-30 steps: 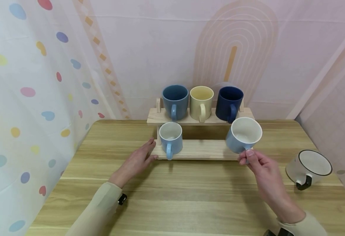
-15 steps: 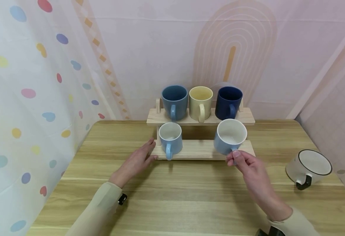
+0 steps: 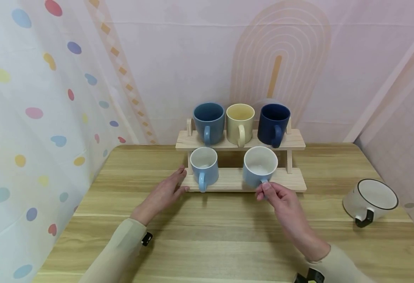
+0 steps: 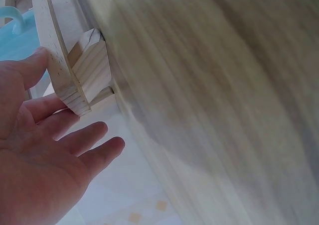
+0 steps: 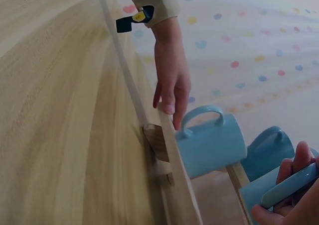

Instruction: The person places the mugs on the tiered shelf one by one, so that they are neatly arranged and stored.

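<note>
My right hand point(image 3: 292, 210) pinches the handle of a light blue mug point(image 3: 254, 176) with a white inside. That mug is over the lower board of a two-tier wooden rack point(image 3: 229, 184), right of the board's middle; I cannot tell whether its base touches. A matching light blue mug point(image 3: 210, 173) stands on the same board at the left, handle towards me. My left hand point(image 3: 161, 196) holds the rack's lower left end, thumb at the front edge and fingers round the end. In the left wrist view two outer fingers point(image 4: 102, 155) stick out free of the wood.
Along the upper board stand a medium blue mug point(image 3: 212, 120), a pale yellow mug point(image 3: 240, 125) and a navy mug point(image 3: 271, 125). A white mug with black rim and handle point(image 3: 355, 204) stands on the table at the right. A patterned curtain point(image 3: 178, 59) hangs behind.
My right hand has carried the light blue mug left and slightly down, from the rack's right end towards the middle of the lower board. The left hand has stayed in place.
</note>
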The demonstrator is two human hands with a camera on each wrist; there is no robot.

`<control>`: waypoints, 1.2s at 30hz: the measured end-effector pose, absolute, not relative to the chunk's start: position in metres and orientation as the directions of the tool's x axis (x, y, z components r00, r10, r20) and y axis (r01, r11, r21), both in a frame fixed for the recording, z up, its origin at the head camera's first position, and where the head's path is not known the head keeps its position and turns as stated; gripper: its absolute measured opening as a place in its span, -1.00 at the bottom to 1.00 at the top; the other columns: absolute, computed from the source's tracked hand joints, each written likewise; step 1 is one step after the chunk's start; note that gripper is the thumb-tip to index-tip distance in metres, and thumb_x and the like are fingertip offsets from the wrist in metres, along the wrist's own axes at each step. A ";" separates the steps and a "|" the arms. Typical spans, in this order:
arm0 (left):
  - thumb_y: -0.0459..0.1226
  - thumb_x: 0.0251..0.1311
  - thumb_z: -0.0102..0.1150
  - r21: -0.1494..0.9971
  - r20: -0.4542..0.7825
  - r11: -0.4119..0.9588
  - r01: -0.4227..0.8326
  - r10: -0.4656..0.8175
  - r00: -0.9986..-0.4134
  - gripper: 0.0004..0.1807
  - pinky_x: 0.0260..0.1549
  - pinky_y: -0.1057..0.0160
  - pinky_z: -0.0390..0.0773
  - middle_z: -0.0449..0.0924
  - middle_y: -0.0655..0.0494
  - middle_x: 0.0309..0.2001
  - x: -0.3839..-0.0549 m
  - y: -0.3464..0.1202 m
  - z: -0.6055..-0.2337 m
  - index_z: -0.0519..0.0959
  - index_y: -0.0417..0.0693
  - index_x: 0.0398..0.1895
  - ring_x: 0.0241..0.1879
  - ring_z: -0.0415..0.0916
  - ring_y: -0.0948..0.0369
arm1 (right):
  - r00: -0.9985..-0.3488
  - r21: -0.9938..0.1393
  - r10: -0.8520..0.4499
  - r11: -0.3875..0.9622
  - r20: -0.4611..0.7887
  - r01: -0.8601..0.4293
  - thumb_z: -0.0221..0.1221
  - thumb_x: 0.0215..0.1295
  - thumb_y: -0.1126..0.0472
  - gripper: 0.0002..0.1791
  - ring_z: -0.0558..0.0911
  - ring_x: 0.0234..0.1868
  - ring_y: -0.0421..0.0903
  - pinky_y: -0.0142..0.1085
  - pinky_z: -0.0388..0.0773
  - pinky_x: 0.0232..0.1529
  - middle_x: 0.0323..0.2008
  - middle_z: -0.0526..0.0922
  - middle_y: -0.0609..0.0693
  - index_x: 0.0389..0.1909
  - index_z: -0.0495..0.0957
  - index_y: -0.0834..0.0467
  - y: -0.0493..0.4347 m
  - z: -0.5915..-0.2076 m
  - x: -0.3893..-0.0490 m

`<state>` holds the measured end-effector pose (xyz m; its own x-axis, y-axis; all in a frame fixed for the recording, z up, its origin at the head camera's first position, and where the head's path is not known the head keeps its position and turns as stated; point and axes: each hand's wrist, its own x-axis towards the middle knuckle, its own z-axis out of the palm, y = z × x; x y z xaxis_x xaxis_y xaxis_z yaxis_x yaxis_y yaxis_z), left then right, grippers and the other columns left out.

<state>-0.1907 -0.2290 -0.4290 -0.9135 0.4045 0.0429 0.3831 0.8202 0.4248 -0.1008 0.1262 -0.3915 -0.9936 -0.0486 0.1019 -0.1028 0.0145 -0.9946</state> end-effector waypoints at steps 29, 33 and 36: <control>-0.13 0.52 0.16 0.428 0.071 0.803 0.414 0.426 -0.902 -0.28 0.45 -0.21 0.21 0.07 -0.30 0.58 -0.191 -0.230 -0.431 0.21 -0.36 0.55 0.53 0.12 -0.20 | -0.996 -0.996 -0.072 -0.079 0.056 -0.050 0.05 0.64 0.20 -0.64 0.60 -0.10 -0.14 -0.40 0.55 0.14 -0.38 0.65 0.02 -0.15 0.60 0.47 0.081 -0.416 -0.131; -0.14 0.52 0.15 0.427 0.080 0.799 0.423 0.432 -0.898 -0.29 0.45 -0.20 0.21 0.08 -0.30 0.58 -0.191 -0.230 -0.430 0.22 -0.37 0.54 0.53 0.12 -0.19 | -0.996 -0.996 -0.072 -0.078 0.044 -0.039 0.05 0.64 0.22 -0.64 0.60 -0.10 -0.14 -0.41 0.54 0.11 -0.38 0.66 0.03 -0.12 0.60 0.49 0.077 -0.420 -0.135; -0.14 0.53 0.15 0.428 0.085 0.797 0.427 0.435 -0.897 -0.30 0.45 -0.19 0.22 0.08 -0.30 0.58 -0.191 -0.231 -0.430 0.23 -0.38 0.53 0.53 0.13 -0.19 | -0.996 -0.996 -0.074 -0.080 0.048 -0.042 0.05 0.63 0.23 -0.65 0.60 -0.11 -0.14 -0.41 0.54 0.08 -0.38 0.66 0.04 -0.11 0.60 0.50 0.074 -0.422 -0.138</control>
